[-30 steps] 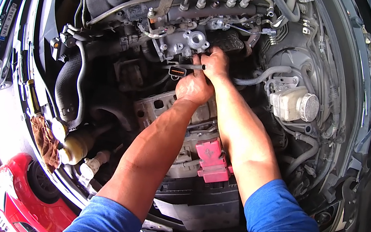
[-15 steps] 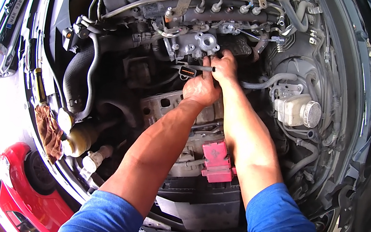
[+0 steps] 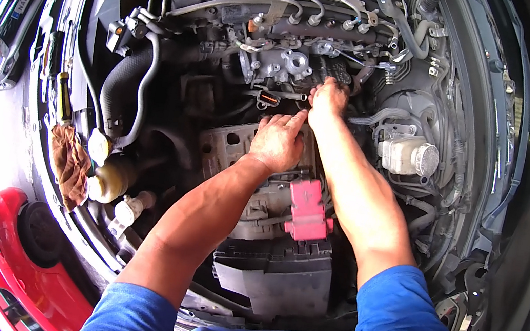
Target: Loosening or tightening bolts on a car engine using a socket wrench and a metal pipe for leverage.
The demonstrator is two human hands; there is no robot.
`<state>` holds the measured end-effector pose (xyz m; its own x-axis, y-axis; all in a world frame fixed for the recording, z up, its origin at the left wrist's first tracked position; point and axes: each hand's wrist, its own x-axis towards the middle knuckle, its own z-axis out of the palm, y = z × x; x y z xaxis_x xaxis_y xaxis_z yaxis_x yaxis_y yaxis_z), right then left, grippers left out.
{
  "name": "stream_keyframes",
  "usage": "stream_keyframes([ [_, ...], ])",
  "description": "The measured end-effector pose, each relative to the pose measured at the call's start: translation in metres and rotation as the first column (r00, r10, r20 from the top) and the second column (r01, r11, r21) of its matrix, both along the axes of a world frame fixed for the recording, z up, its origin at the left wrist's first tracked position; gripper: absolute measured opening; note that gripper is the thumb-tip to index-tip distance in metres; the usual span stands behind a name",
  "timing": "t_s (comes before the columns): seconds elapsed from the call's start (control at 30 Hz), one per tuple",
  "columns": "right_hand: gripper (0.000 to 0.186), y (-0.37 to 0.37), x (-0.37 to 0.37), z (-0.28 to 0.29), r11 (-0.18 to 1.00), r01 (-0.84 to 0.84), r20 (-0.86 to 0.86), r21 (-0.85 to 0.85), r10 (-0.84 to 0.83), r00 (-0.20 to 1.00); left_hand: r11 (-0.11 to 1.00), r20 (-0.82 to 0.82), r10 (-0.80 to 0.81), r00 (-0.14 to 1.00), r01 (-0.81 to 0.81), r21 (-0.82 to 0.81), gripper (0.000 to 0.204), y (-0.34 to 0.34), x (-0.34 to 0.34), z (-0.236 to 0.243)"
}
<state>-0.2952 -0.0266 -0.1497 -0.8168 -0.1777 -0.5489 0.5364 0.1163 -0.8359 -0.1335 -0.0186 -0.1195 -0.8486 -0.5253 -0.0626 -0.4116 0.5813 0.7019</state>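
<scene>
My left hand (image 3: 277, 141) lies palm down, fingers apart, at the upper edge of a pale metal bracket (image 3: 218, 151), below a dark connector with an orange insert (image 3: 268, 99). My right hand (image 3: 328, 98) is higher and to the right, fingers curled beside the end of a pipe (image 3: 292, 96); what they grip is hidden. Just above it is a silver metal housing (image 3: 273, 64) with a round opening, next to a dark textured part (image 3: 326, 68). A red plastic cover (image 3: 307, 211) sits between my forearms.
Engine pipes (image 3: 268, 5) run across the top. A white reservoir (image 3: 398, 156) is on the right. At the left edge of the engine bay lie a brown rag (image 3: 66, 160) and a yellow-handled tool (image 3: 63, 101). A red car (image 3: 5, 233) stands outside at lower left.
My left hand has drawn down from the housing and its fingers have spread onto the bracket. My right hand stays high, shifted slightly right. The view has shifted a little.
</scene>
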Motion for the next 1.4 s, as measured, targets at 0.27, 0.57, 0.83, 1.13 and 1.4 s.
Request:
stream_keyframes([
  [0.27,0.009,0.033,0.053,0.113,0.969,-0.181,-0.141,-0.168,0.158,0.977,0.231,-0.037,0.381,0.924,-0.057,0.971,0.030,-0.011,0.007,0.054],
  [0.57,0.024,0.090,0.085,0.219,0.403,-0.735,-0.454,0.546,0.879,0.144,-0.319,-0.136,0.682,0.719,0.460,0.829,0.041,0.004,0.018,0.119],
  [0.83,0.034,0.233,-0.022,0.316,0.728,0.339,-0.676,0.596,0.683,-0.278,0.114,0.169,0.649,0.741,-0.315,0.942,0.028,-0.051,0.078,0.064],
  [1.13,0.058,0.327,-0.104,0.281,0.543,0.567,-0.489,0.619,0.832,-0.263,0.205,0.206,0.667,0.716,-0.442,0.873,0.026,-0.087,0.059,-0.043],
  [1.4,0.056,0.328,-0.105,0.282,0.550,0.538,-0.510,0.639,0.826,-0.240,0.091,0.238,0.758,0.607,-0.459,0.884,0.029,-0.128,0.006,-0.071],
])
